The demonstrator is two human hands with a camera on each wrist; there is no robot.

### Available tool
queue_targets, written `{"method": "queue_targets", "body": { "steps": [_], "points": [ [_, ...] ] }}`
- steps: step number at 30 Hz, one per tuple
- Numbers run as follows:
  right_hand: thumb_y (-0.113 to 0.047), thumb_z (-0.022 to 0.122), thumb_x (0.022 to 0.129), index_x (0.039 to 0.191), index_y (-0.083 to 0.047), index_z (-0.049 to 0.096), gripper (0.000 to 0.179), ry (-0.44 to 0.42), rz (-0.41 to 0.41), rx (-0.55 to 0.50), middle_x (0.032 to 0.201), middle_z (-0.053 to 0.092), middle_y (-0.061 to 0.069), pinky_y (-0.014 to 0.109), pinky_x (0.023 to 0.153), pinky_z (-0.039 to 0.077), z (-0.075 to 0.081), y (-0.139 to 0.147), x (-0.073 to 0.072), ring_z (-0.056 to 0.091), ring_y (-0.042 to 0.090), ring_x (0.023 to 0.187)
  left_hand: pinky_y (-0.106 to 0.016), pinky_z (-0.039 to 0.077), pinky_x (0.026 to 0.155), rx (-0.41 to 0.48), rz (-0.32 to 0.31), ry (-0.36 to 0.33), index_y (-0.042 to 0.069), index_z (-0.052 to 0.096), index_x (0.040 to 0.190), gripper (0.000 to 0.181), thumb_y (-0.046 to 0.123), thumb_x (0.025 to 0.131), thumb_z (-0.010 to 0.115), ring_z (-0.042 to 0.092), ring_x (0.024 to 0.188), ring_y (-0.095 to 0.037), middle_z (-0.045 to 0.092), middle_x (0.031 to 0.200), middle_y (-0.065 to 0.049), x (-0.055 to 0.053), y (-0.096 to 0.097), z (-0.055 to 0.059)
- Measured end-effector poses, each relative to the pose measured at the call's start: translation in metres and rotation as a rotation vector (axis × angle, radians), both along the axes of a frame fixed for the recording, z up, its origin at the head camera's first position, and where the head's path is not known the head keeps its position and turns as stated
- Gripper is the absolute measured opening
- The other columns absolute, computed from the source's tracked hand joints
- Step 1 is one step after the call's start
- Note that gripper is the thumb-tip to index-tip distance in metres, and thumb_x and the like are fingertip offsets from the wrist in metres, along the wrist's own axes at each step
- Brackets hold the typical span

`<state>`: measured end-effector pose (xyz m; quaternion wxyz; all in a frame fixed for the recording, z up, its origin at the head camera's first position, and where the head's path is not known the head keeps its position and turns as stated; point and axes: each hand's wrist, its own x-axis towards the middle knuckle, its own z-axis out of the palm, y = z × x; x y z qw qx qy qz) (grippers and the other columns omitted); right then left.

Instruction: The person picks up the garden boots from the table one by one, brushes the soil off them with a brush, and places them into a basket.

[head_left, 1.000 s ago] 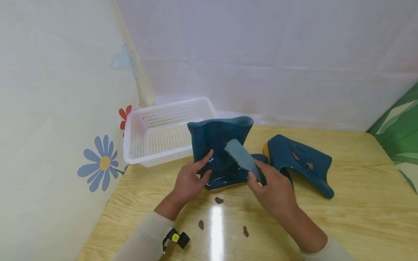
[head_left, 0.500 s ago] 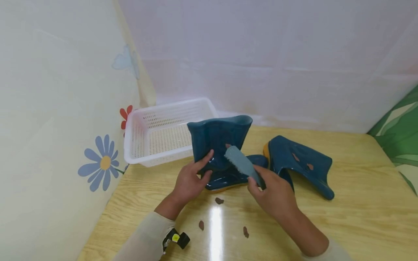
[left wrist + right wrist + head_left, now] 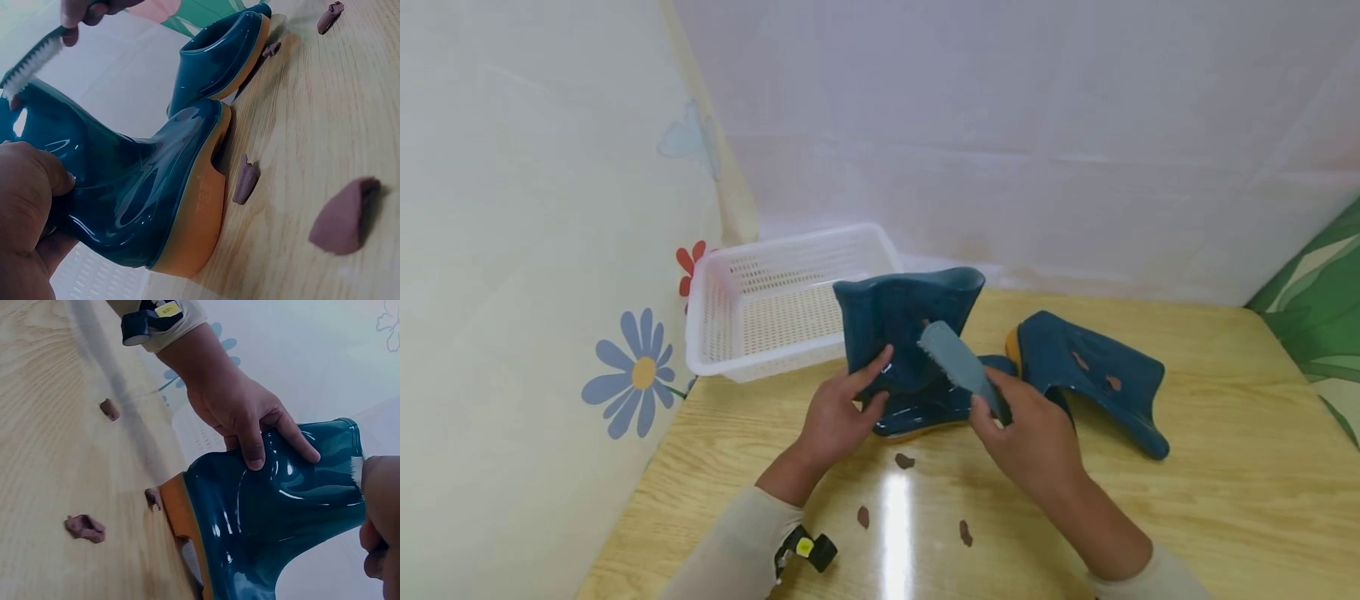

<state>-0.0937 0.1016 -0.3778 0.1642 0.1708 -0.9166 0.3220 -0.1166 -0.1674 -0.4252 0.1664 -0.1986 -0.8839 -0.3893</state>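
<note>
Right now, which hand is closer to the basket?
Left. The left hand, gripping a rubber boot, is in front of the plastic basket; the right hand, holding the brush, is farther right.

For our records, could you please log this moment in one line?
left hand: grips boot; right hand: holds brush at boot; brown pieces: on table

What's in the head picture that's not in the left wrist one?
Only the head view shows the blue flower and two brown patches on the loose boot.

Only the left wrist view shows marks on the orange heel of the held boot and a brown bit by the loose boot's sole.

Both show the boots, brush, left hand, right hand and white basket.
</note>
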Motion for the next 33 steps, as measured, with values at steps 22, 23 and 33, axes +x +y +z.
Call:
{"method": "queue_targets", "body": {
  "steps": [22, 23, 33],
  "points": [
    [-0.02, 0.072, 0.094, 0.128, 0.001, 0.068, 0.04, -0.038, 0.007, 0.015, 0.103, 0.072, 0.014, 0.038, 0.06, 0.05, -0.006, 0.011, 0.004, 0.061, 0.02, 0.072, -0.042, 0.059, 0.08, -0.004, 0.013, 0.005, 0.021, 0.05, 0.154, 0.066, 0.003, 0.094, 0.072, 0.066, 0.095, -0.022, 0.063, 0.134, -0.02, 0.0, 0.002, -0.001],
    [-0.02, 0.071, 0.095, 0.128, 0.0, 0.068, 0.039, -0.065, 0.007, 0.04, 0.1, 0.072, 0.011, 0.036, 0.059, 0.048, -0.007, 0.011, 0.004, 0.058, 0.017, 0.07, -0.042, 0.059, 0.081, -0.001, 0.012, 0.003, 0.02, 0.05, 0.154, 0.066, 0.003, 0.094, 0.072, 0.066, 0.095, -0.023, 0.063, 0.135, -0.02, 0.0, 0.003, -0.002],
    [-0.017, 0.075, 0.09, 0.117, -0.003, 0.074, 0.031, -0.019, 0.075, 0.078, 0.099, 0.073, 0.006, 0.029, 0.056, 0.046, -0.015, 0.021, 0.006, 0.054, 0.007, 0.066, -0.038, 0.058, 0.073, -0.001, 0.013, 0.009, 0.02, 0.05, 0.153, 0.065, 0.003, 0.094, 0.072, 0.065, 0.087, -0.02, 0.065, 0.132, -0.02, 0.0, 0.003, 0.0]
  ]
}}
